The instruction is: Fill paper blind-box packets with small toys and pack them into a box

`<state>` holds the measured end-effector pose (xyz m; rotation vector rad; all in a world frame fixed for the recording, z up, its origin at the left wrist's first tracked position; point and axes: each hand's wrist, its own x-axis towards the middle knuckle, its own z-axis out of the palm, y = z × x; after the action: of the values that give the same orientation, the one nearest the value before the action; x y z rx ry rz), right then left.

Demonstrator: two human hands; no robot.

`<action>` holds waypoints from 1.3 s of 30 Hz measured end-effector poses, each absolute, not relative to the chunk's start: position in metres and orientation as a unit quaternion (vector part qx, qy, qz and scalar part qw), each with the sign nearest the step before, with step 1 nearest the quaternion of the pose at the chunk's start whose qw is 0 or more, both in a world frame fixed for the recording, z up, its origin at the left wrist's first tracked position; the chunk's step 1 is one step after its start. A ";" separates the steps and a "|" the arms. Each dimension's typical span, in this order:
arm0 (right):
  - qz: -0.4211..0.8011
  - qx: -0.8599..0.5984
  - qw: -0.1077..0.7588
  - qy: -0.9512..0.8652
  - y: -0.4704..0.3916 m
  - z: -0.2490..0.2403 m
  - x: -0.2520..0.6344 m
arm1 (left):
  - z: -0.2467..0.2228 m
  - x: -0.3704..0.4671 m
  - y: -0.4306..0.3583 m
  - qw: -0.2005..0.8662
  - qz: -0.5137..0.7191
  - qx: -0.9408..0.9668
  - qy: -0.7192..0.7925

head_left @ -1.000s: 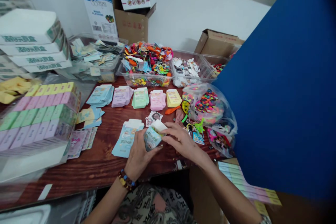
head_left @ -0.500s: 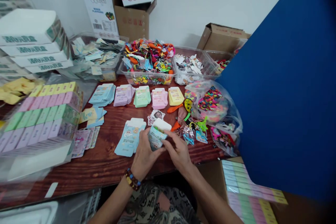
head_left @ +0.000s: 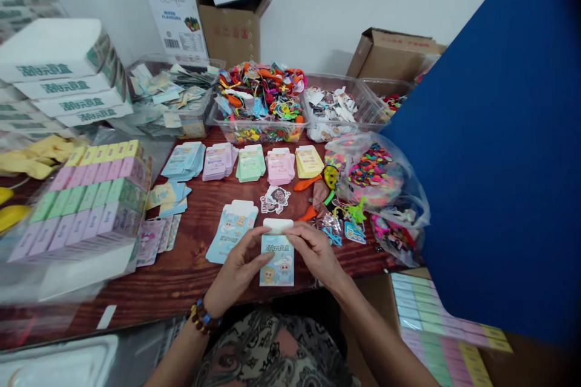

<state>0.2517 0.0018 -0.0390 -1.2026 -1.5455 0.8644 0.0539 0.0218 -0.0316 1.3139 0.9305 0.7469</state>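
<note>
Between my hands is a small light-blue printed box (head_left: 278, 263), its white top flap raised and its front turned up toward me. My left hand (head_left: 240, 263) grips its left side, thumb across the front. At the top right corner, the fingers of my right hand (head_left: 313, 251) are closed on the box by the flap. Beside my left hand lie flat blue box blanks (head_left: 233, 230). Just beyond the box are black-and-white stickers (head_left: 276, 199). Small toys, balloons and an orange balloon (head_left: 307, 184) lie to the right.
Stacks of flat boxes, such as the green stack (head_left: 250, 163), line the table's middle. Behind stand clear bins, one heaped with colourful trinkets (head_left: 261, 97). Finished-looking boxes (head_left: 91, 193) fill the left. A plastic bag (head_left: 381, 175) and a blue panel (head_left: 472, 151) are on the right.
The blue box has come down toward me and turned from a tilted, open-topped view to its front facing up. Both hands moved with it, and the right hand shifted to the flap.
</note>
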 end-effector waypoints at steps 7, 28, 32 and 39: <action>0.338 -0.508 0.441 -0.658 -0.001 -0.039 0.249 | -0.036 0.048 0.021 0.623 0.330 0.558 0.438; 0.534 -0.475 0.320 -0.622 0.025 -0.007 0.253 | -0.020 0.040 0.010 0.691 0.321 0.499 0.414; 0.518 -0.485 0.324 -0.626 0.023 -0.007 0.253 | -0.021 0.040 0.010 0.686 0.319 0.514 0.405; 0.404 -0.471 0.311 -0.720 0.020 -0.007 0.253 | -0.022 0.040 0.010 0.658 0.311 0.539 0.424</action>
<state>0.2529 0.0204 -0.0071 -1.2433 -1.8996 1.0677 0.0396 0.0096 -0.0225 1.2206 0.9614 0.7037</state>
